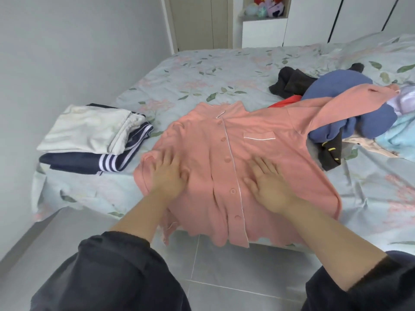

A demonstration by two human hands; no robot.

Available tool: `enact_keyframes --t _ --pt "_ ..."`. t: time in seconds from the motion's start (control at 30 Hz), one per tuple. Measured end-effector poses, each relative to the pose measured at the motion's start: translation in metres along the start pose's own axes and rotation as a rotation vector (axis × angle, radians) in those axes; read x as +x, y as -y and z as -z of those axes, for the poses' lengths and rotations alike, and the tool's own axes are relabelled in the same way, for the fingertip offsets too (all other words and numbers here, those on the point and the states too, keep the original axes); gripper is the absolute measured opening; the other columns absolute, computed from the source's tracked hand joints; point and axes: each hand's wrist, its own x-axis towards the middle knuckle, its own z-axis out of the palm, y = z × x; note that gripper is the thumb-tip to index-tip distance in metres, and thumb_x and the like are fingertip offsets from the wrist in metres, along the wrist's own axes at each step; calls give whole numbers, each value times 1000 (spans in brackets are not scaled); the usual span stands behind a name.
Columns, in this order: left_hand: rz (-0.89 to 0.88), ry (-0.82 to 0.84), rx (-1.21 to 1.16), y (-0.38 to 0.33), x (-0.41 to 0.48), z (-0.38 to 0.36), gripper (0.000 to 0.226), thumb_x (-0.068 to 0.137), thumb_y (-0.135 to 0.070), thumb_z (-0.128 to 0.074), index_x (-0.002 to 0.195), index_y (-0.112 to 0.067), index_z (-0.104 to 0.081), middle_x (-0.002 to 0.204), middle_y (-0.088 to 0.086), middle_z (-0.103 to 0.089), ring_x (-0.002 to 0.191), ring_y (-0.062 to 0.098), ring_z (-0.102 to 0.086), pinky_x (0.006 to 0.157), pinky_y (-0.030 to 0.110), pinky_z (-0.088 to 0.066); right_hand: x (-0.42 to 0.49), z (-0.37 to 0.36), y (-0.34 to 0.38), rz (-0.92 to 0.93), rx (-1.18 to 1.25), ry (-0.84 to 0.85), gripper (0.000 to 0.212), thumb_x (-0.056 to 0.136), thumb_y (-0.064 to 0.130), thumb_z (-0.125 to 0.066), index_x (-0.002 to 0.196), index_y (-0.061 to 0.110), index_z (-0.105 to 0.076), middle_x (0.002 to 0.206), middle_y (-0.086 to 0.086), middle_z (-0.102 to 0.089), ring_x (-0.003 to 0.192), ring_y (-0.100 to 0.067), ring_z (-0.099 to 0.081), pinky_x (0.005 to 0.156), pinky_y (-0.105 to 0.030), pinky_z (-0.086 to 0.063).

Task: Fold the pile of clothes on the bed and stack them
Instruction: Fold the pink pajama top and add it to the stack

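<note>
A pink button-up pyjama shirt (pixel 224 142) lies face up near the front edge of the bed (pixel 202 70), buttoned, with its hem hanging over the edge toward the tiled floor (pixel 224 277). The left hand (pixel 167 173) and the right hand (pixel 269 182) both lie flat on the shirt's lower front, one on each side of the button row. Their fingers are straight and spread, so neither has a grip on the cloth. One shirt sleeve (pixel 350 102) runs up to the right and lies draped over the unfolded pile, across a blue garment (pixel 336 90), so that side of the shirt is tangled with the heap. The heap also holds a dark brown piece (pixel 289 81), a black piece with yellow marks (pixel 330 153), a bit of red (pixel 285 102) and something pale blue (pixel 399 135). It touches the shirt's right side. To the left, just beside the shirt, a folded white garment (pixel 89 129) sits on a folded navy garment with white stripes (pixel 112 162). Soft toys (pixel 267 5) fill a shelf beyond the bed.
</note>
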Motion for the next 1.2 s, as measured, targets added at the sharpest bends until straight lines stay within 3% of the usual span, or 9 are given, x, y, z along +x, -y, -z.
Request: enact_keyframes --t 0.27,0.37,0.43,0.7,0.77,0.83,0.93,1.07,1.2 --pt "560 99 -284 60 8 20 74 84 -45 -64 138 -4 -36 132 17 -49 124 35 -45 91 42 -42 40 -18 74 163 46 -25 60 100 43 -28 151 16 -15 159 -2 -13 147 -17 -4 117 -38 -1" --pt "510 96 -339 74 7 32 4 84 -13 -58 86 -10 -60 85 10 -62 83 33 -57 63 30 -42 51 -27 87 192 -32 -9 61 99 46 -25 151 15 -17 158 -4 -19 146 -18 -9 118 -41 -4" --pt "513 0 -194 85 7 41 18 76 1 -49 64 -12 -49 69 6 -51 70 31 -49 56 29 -37 57 -31 88 185 -84 -3 61 98 46 -25 150 15 -19 156 -5 -23 145 -19 -13 118 -42 -6" --pt "468 -499 -198 115 3 55 27 77 4 -44 98 -2 -59 106 18 -49 71 42 -53 62 42 -38 60 -30 86 176 -94 -21 58 97 44 -31 148 16 -27 153 -4 -30 143 -19 -20 116 -42 -11" --pt "394 -376 -189 100 0 43 10 85 -14 -50 90 -6 -54 90 12 -54 72 38 -55 62 37 -37 58 -29 87 183 -102 -22 57 97 44 -30 147 16 -28 152 -4 -31 142 -19 -20 115 -42 -12" --pt "460 -17 -257 83 -6 33 38 92 -44 -45 82 -9 -55 72 4 -59 68 32 -63 60 29 -42 58 -28 86 188 -94 -11 56 98 44 -30 147 16 -29 152 -4 -31 142 -19 -21 115 -42 -12" --pt "626 548 -608 59 -19 25 53 94 -60 -35 98 -10 -53 92 7 -66 62 21 -68 53 24 -48 57 -25 85 187 24 -22 51 100 39 -33 144 15 -35 150 -6 -36 141 -19 -24 115 -40 -12" --pt "685 557 -1064 46 -23 14 53 85 -41 -68 126 -11 -51 118 -5 -60 103 10 -59 89 29 -47 57 -17 82 138 325 -90 37 100 23 -41 132 8 -52 139 -11 -51 129 -28 -43 109 -29 -18" --pt "677 423 -1098 63 -19 21 44 78 -30 -76 115 -13 -59 98 -7 -65 87 13 -62 74 28 -52 53 -14 77 148 338 -90 36 100 21 -42 131 7 -53 139 -10 -51 128 -30 -43 110 -34 -28"
